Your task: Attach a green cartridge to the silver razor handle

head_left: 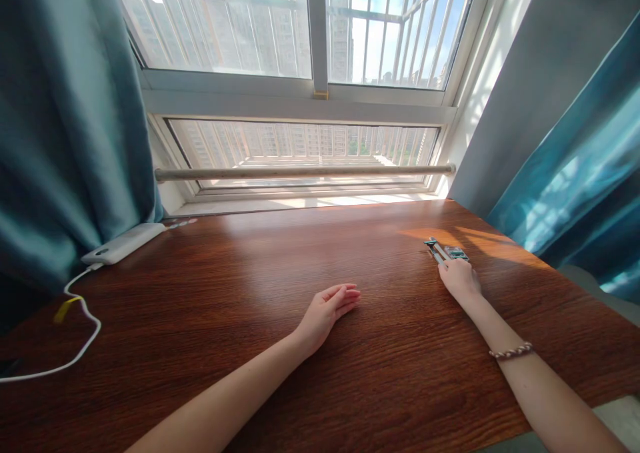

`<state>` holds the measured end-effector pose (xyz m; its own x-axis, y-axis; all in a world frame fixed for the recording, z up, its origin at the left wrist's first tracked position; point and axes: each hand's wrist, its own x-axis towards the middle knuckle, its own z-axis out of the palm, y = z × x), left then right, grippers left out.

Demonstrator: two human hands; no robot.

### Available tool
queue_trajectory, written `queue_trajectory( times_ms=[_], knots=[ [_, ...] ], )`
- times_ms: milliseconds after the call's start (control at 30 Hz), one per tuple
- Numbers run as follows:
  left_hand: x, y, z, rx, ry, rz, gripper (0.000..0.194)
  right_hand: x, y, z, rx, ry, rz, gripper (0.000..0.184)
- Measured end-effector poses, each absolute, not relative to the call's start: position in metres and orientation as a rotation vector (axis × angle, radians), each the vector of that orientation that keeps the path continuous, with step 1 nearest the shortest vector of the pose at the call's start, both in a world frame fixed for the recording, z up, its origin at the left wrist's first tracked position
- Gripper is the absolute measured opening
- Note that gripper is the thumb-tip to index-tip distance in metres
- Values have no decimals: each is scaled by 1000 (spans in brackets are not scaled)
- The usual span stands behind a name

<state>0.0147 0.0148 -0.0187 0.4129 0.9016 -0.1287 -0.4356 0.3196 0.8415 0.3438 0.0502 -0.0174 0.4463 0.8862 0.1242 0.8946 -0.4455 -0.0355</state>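
My left hand (pixel 330 308) rests on its edge on the brown wooden table (pixel 250 319), near the middle, fingers stretched out together, holding nothing. My right hand (pixel 459 279) lies farther right on the table, fingers curled onto the near end of a small folded metal stand (pixel 445 249) with grey bars and a greenish part. The stand lies flat in a patch of sunlight. A braided bracelet (pixel 511 352) circles my right wrist.
A white power bank (pixel 123 243) with a white cable (pixel 83 346) lies at the table's far left by a teal curtain (pixel 65 119). Another teal curtain (pixel 590 173) hangs at the right. A window with a horizontal rail (pixel 300 171) runs behind the table.
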Motion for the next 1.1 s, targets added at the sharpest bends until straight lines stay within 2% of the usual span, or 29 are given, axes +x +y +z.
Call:
queue_trajectory(
  times_ms=[767, 1100],
  knots=[
    [19, 12, -16, 1018, 748, 937, 35, 345, 49, -15, -2536, -1557, -279, 39],
    [22, 9, -13, 1204, 780, 902, 31, 331, 40, -3, -2331, -1658, -215, 31]
  ],
)
